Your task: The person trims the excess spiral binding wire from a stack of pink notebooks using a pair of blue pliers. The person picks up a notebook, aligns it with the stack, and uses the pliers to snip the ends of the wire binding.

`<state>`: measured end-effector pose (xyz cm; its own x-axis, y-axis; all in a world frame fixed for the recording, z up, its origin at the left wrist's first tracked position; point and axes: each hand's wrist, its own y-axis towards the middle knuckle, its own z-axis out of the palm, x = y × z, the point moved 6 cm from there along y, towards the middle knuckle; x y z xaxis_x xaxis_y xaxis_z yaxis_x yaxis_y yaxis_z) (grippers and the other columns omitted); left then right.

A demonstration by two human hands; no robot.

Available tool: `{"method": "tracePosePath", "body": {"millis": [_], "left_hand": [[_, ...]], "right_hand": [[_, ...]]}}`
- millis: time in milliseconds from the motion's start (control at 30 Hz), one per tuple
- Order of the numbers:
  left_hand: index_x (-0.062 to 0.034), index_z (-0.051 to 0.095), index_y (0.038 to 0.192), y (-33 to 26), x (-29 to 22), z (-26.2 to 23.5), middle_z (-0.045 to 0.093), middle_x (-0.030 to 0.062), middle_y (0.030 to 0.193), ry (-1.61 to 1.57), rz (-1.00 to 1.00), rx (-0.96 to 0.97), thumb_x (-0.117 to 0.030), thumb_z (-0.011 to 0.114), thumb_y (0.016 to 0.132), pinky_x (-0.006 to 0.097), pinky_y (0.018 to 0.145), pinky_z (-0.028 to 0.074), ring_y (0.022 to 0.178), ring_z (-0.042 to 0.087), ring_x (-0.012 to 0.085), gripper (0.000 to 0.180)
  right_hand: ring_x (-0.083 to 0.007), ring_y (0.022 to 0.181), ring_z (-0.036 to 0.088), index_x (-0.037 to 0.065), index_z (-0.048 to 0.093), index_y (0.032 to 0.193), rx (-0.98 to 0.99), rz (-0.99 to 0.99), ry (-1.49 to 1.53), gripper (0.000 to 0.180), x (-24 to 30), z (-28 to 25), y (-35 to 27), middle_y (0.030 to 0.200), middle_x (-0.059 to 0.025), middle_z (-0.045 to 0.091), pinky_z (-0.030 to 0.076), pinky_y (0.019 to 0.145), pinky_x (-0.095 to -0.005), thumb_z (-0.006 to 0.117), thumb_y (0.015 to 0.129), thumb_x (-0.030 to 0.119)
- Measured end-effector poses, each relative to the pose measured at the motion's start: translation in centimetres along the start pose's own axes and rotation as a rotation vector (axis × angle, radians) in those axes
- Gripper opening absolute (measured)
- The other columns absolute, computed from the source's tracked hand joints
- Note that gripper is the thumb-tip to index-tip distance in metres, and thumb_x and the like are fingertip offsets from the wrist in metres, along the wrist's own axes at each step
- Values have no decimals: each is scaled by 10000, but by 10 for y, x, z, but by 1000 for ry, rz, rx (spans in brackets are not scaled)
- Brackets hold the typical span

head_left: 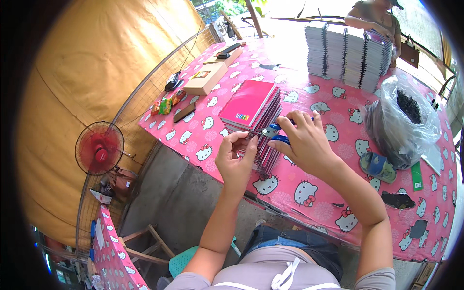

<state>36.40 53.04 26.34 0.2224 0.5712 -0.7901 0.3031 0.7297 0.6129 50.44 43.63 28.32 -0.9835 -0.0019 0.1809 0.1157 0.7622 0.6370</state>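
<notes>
In front of me a stack of spiral notebooks (247, 104) with pink covers lies on the table, their bound edges toward the right. My right hand (305, 140) is closed around the blue handles of a pair of pliers (268, 131). The pliers' jaws point left, at the near corner of the top notebook's binding. My left hand (236, 157) is at that same corner, thumb and fingers bent toward each other beside the jaw tips. Whatever its fingertips pinch is too small to make out.
The table (319, 210) has a pink patterned cover with torn patches. At right stand a plastic bag of black coils (401, 121) and a blue-green slipper-like item (377, 166). Tall notebook stacks (345, 55) rise far right, near another person (377, 17). Boxes (205, 79) lie left; a red fan (100, 148) stands beyond.
</notes>
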Motion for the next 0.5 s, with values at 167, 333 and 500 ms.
{"method": "tracePosePath", "body": {"millis": [167, 333, 500], "left_hand": [[-1, 605, 984, -2, 3, 0, 646, 48, 878, 0, -41, -19, 18, 689, 810, 208, 665, 486, 743, 598, 73, 194], [-4, 609, 983, -4, 2, 1, 642, 50, 907, 13, -62, -32, 35, 681, 812, 216, 700, 486, 795, 595, 87, 189], [-2, 612, 969, -4, 6, -1, 642, 50, 875, 28, -75, -106, 10, 694, 809, 207, 657, 485, 732, 586, 70, 180]], "right_hand": [[-311, 1015, 552, 88, 540, 1091, 0, -1, 11, 454, 3, -2, 5, 1040, -128, 547, 422, 839, -557, 613, 838, 458], [-272, 825, 622, 22, 594, 894, 46, -9, 18, 519, -8, -6, 11, 870, -132, 600, 499, 712, -412, 645, 786, 527], [-267, 686, 655, 7, 625, 770, 331, 205, 31, 597, -13, 9, 19, 745, -149, 634, 522, 597, -369, 630, 763, 604]]}}
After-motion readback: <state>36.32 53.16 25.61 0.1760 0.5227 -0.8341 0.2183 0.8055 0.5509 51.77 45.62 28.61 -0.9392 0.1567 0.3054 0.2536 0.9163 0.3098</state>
